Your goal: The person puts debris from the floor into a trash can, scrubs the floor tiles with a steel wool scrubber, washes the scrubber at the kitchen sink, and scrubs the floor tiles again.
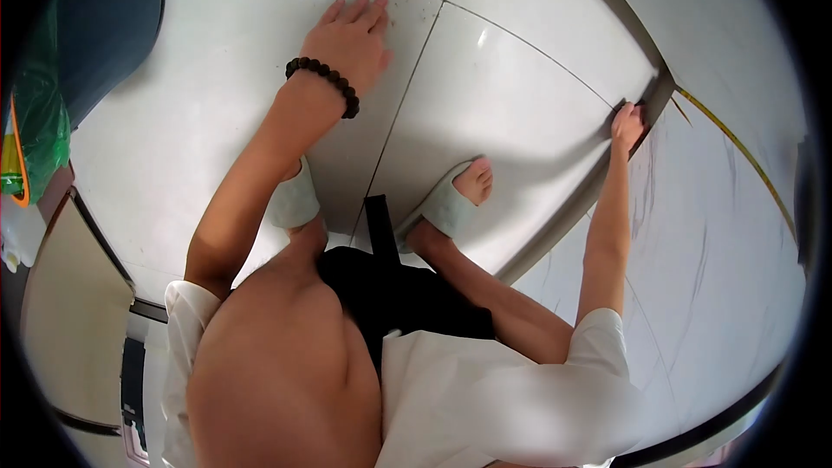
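Note:
My left hand [348, 42], with a dark beaded bracelet [325, 74] at the wrist, is low over or on the glossy white floor tiles [225, 43]. Its fingers are somewhat apart and nothing shows in it. Small brownish crumbs [397, 7] lie scattered just beyond and beside its fingertips. At the foot of the wall on the right, my right hand [627, 126] has its fingers curled against a small dark thing [640, 109] that I cannot make out.
Two pale slippers [295, 198] are on my feet, between my arms. A dark blue-grey rounded object [113, 30] and a green plastic bag [48, 113] stand at the left. The marbled wall [676, 251] with its grey skirting [555, 234] runs along the right.

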`<control>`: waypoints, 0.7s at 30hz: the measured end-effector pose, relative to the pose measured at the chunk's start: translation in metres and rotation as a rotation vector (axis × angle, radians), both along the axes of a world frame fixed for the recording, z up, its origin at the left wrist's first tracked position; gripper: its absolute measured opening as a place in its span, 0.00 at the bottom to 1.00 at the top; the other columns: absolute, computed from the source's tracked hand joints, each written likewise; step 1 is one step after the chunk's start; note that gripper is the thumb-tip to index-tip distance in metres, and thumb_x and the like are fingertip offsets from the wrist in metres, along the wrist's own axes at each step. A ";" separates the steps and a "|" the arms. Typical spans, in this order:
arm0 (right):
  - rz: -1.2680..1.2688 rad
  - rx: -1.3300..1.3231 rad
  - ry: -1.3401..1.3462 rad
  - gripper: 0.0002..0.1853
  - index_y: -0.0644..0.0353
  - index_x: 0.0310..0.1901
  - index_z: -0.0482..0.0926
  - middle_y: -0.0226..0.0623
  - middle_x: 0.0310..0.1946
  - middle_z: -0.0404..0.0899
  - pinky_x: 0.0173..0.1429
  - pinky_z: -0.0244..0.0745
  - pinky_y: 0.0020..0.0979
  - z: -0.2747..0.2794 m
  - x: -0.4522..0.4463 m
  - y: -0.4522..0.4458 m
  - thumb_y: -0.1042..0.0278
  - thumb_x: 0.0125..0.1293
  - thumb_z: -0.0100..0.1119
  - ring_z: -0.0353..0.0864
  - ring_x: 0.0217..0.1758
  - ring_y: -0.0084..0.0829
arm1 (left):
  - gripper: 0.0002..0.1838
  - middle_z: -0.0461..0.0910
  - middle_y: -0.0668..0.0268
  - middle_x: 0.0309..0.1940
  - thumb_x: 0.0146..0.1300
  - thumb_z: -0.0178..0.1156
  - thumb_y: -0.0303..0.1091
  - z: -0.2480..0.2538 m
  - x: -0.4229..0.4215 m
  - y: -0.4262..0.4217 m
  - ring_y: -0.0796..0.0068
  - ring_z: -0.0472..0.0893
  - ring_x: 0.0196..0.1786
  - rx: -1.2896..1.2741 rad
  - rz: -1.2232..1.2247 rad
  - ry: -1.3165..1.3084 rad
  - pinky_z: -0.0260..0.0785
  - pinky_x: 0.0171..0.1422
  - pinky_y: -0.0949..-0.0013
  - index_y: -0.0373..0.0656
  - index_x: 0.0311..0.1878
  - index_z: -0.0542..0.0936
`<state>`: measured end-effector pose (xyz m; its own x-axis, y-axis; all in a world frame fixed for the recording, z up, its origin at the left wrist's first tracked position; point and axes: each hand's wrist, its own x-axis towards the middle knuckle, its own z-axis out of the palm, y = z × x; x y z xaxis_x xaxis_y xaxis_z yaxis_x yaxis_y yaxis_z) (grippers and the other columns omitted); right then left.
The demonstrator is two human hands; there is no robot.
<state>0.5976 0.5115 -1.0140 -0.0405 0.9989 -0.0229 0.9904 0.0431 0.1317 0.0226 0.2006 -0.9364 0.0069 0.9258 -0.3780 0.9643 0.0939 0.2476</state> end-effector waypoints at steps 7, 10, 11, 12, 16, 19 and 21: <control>-0.062 -0.110 0.044 0.30 0.68 0.58 0.76 0.64 0.62 0.76 0.76 0.56 0.55 0.009 0.005 -0.009 0.48 0.73 0.36 0.68 0.68 0.65 | 0.27 0.63 0.65 0.78 0.76 0.51 0.45 -0.001 0.000 0.000 0.64 0.64 0.79 -0.007 -0.002 0.032 0.53 0.84 0.58 0.38 0.71 0.71; -0.129 -0.090 0.157 0.30 0.66 0.53 0.79 0.65 0.57 0.78 0.72 0.61 0.55 0.004 0.002 0.020 0.46 0.72 0.36 0.72 0.64 0.65 | 0.26 0.62 0.65 0.79 0.77 0.51 0.44 -0.001 -0.003 -0.001 0.64 0.63 0.79 0.012 0.000 0.009 0.54 0.84 0.57 0.38 0.71 0.71; -0.135 -0.078 0.194 0.30 0.64 0.50 0.80 0.65 0.53 0.80 0.67 0.66 0.56 0.003 -0.001 0.035 0.46 0.72 0.36 0.76 0.59 0.67 | 0.26 0.62 0.65 0.79 0.77 0.51 0.43 -0.001 -0.003 -0.002 0.64 0.63 0.79 0.021 0.000 -0.011 0.55 0.84 0.57 0.38 0.71 0.71; -0.088 -0.069 0.144 0.30 0.64 0.51 0.80 0.65 0.51 0.81 0.64 0.69 0.56 0.002 -0.005 0.050 0.46 0.72 0.36 0.77 0.57 0.68 | 0.26 0.62 0.65 0.79 0.77 0.51 0.43 -0.001 -0.002 -0.003 0.64 0.63 0.79 0.016 0.009 -0.011 0.55 0.84 0.57 0.38 0.71 0.71; -0.118 -0.045 0.129 0.33 0.63 0.55 0.81 0.63 0.56 0.80 0.67 0.68 0.54 -0.006 -0.020 0.112 0.42 0.72 0.37 0.76 0.62 0.65 | 0.26 0.62 0.65 0.79 0.76 0.52 0.42 0.003 -0.001 -0.002 0.64 0.63 0.79 0.002 0.048 -0.032 0.55 0.84 0.57 0.38 0.71 0.70; -0.073 -0.171 -0.150 0.35 0.66 0.57 0.81 0.62 0.57 0.80 0.68 0.68 0.53 -0.018 -0.005 0.164 0.39 0.72 0.39 0.76 0.63 0.64 | 0.26 0.62 0.65 0.79 0.76 0.53 0.42 0.004 0.001 -0.003 0.63 0.63 0.79 -0.003 0.054 -0.034 0.55 0.84 0.57 0.38 0.71 0.70; 0.146 -0.042 -0.216 0.35 0.63 0.59 0.81 0.57 0.61 0.80 0.71 0.68 0.50 -0.034 0.011 0.200 0.39 0.74 0.40 0.77 0.65 0.59 | 0.26 0.62 0.66 0.79 0.75 0.53 0.41 0.006 0.001 -0.002 0.63 0.63 0.79 0.001 0.056 -0.029 0.55 0.84 0.57 0.38 0.71 0.70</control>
